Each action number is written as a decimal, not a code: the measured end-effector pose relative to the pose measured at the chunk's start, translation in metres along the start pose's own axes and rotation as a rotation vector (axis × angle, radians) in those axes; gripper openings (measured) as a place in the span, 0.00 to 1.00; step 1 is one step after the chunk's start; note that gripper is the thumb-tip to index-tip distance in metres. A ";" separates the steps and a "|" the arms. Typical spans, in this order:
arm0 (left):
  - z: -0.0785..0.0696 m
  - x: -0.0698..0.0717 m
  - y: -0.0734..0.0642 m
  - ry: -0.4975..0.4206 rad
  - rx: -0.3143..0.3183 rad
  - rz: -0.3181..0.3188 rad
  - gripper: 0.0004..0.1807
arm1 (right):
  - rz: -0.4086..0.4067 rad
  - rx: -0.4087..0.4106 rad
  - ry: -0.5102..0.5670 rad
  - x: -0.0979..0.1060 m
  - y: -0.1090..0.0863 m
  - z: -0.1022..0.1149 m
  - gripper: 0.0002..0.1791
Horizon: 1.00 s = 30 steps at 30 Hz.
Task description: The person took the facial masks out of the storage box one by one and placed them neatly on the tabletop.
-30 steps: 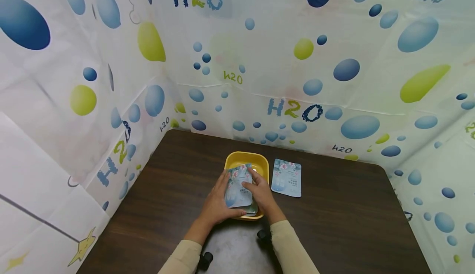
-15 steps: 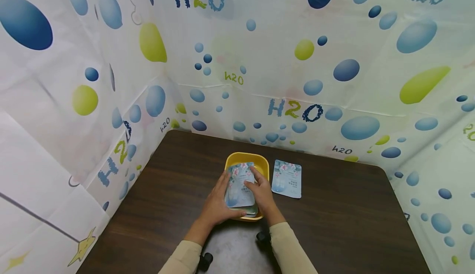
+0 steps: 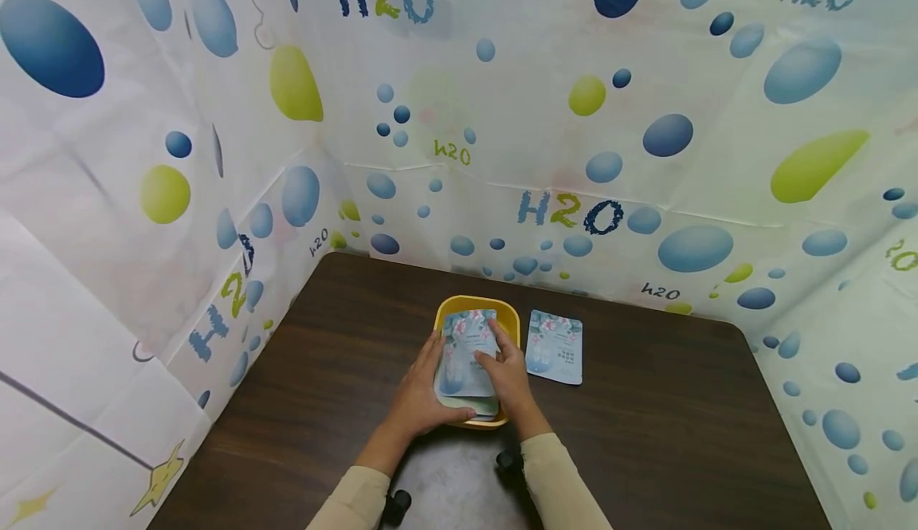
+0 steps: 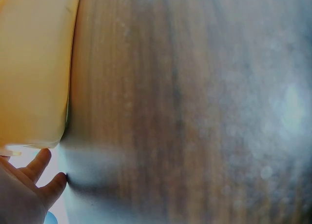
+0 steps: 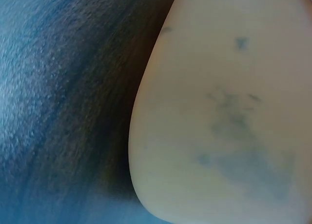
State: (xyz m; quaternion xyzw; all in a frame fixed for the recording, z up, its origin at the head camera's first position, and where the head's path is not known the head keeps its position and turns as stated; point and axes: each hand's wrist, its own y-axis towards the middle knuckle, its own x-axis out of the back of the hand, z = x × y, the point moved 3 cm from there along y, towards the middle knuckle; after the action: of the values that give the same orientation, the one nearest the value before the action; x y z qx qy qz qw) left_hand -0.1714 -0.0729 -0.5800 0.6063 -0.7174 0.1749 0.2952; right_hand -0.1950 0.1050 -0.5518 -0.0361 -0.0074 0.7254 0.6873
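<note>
In the head view, a pale blue flowered flat packet (image 3: 462,359) lies over a yellow basket (image 3: 479,302). My right hand (image 3: 508,374) pinches its right edge, with the thumb across its printed face. Below its lower edge shows a greenish packet (image 3: 466,406), part of what is in the basket. My left hand (image 3: 418,394) rests along the basket's left side, fingers extended, its thumb lying at the greenish packet's near edge. In the left wrist view, some straight fingers (image 4: 54,187) show close by the basket's wall (image 4: 34,68). The right wrist view shows the basket's outer wall (image 5: 219,112), without the hand.
Right of the basket, a matching blue flowered packet (image 3: 555,347) lies flat on the dark wooden table (image 3: 645,410). A grey surface (image 3: 452,482) lies at the near side between the forearms. A sheet printed with blue and green drops (image 3: 459,139) surrounds the table.
The blue packet has shifted away from me and slightly right with my right hand, showing more of the greenish packet below. My left hand has stayed almost still.
</note>
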 end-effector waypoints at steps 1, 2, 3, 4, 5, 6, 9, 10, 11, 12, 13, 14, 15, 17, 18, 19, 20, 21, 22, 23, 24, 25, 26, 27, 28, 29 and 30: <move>0.000 0.000 0.000 0.002 0.006 0.005 0.74 | 0.000 0.007 0.008 0.000 -0.001 0.001 0.37; 0.000 0.000 0.000 -0.001 0.009 0.006 0.74 | 0.002 0.016 0.015 0.000 -0.001 0.001 0.37; -0.001 0.000 0.000 -0.003 0.010 0.006 0.74 | 0.002 0.021 0.023 0.000 -0.002 0.002 0.37; -0.001 -0.001 0.000 -0.004 0.011 0.006 0.74 | 0.000 0.026 0.027 0.000 -0.002 0.003 0.37; -0.001 -0.001 0.000 -0.004 0.012 0.006 0.74 | -0.002 0.031 0.032 0.000 -0.002 0.003 0.37; -0.001 -0.001 0.000 -0.005 0.012 0.005 0.74 | -0.002 0.041 0.035 0.001 -0.003 0.004 0.36; -0.001 -0.001 0.000 -0.009 0.012 0.001 0.74 | -0.010 0.057 0.051 0.001 -0.002 0.005 0.36; -0.001 -0.001 0.000 -0.009 0.014 0.000 0.74 | -0.013 0.062 0.060 0.001 -0.002 0.005 0.36; -0.001 -0.001 0.000 -0.008 0.014 0.001 0.74 | -0.014 0.070 0.066 0.001 -0.002 0.005 0.36; -0.001 -0.001 0.001 -0.006 0.014 0.001 0.74 | -0.015 0.074 0.077 0.001 -0.001 0.006 0.37; -0.001 -0.001 0.001 -0.004 0.014 0.002 0.74 | -0.020 0.072 0.088 0.002 -0.001 0.006 0.37; 0.000 -0.001 0.001 -0.004 0.013 0.001 0.74 | -0.021 0.075 0.096 0.002 -0.001 0.006 0.37; 0.000 -0.001 0.002 -0.002 0.012 0.002 0.74 | -0.024 0.077 0.103 0.002 -0.001 0.007 0.38; 0.001 -0.001 0.002 -0.002 0.011 0.002 0.74 | -0.030 0.081 0.105 0.003 -0.001 0.009 0.38; 0.001 -0.001 0.002 -0.002 0.010 0.002 0.74 | -0.035 0.076 0.114 0.004 -0.002 0.009 0.38; 0.001 -0.001 0.002 -0.003 0.009 0.003 0.74 | -0.040 0.075 0.116 0.005 -0.002 0.010 0.38; 0.001 -0.001 0.002 -0.006 0.007 0.002 0.74 | -0.046 0.074 0.118 0.006 -0.002 0.011 0.38; 0.001 -0.001 0.002 -0.004 0.008 0.003 0.74 | -0.054 0.076 0.122 0.008 -0.002 0.012 0.37; 0.001 -0.001 0.002 -0.003 0.007 0.003 0.74 | -0.061 0.076 0.128 0.009 -0.002 0.013 0.37; 0.000 -0.001 0.002 -0.002 0.006 0.003 0.74 | -0.067 0.076 0.133 0.010 -0.001 0.014 0.37; 0.000 -0.001 0.002 -0.002 0.004 0.002 0.74 | -0.070 0.081 0.135 0.011 -0.001 0.015 0.37; 0.000 -0.001 0.002 -0.001 0.004 0.002 0.74 | -0.073 0.088 0.132 0.013 0.000 0.015 0.37; -0.001 -0.001 0.002 0.000 0.003 0.001 0.74 | -0.075 0.091 0.134 0.014 0.001 0.016 0.37; -0.001 -0.001 0.002 0.000 0.002 0.000 0.74 | -0.076 0.096 0.135 0.015 0.001 0.017 0.37; -0.001 -0.001 0.002 0.002 0.001 -0.001 0.74 | -0.076 0.099 0.130 0.016 0.002 0.018 0.37; -0.001 -0.001 0.002 0.004 0.001 0.000 0.74 | -0.074 0.100 0.129 0.017 0.002 0.020 0.37; -0.002 -0.001 0.002 0.005 0.002 0.001 0.74 | -0.075 0.103 0.128 0.018 0.003 0.021 0.37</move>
State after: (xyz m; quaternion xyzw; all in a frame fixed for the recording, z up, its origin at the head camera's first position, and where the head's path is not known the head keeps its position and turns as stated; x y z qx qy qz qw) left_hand -0.1730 -0.0708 -0.5790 0.6058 -0.7167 0.1772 0.2966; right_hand -0.1999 0.1235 -0.5318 -0.0466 0.0724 0.6948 0.7140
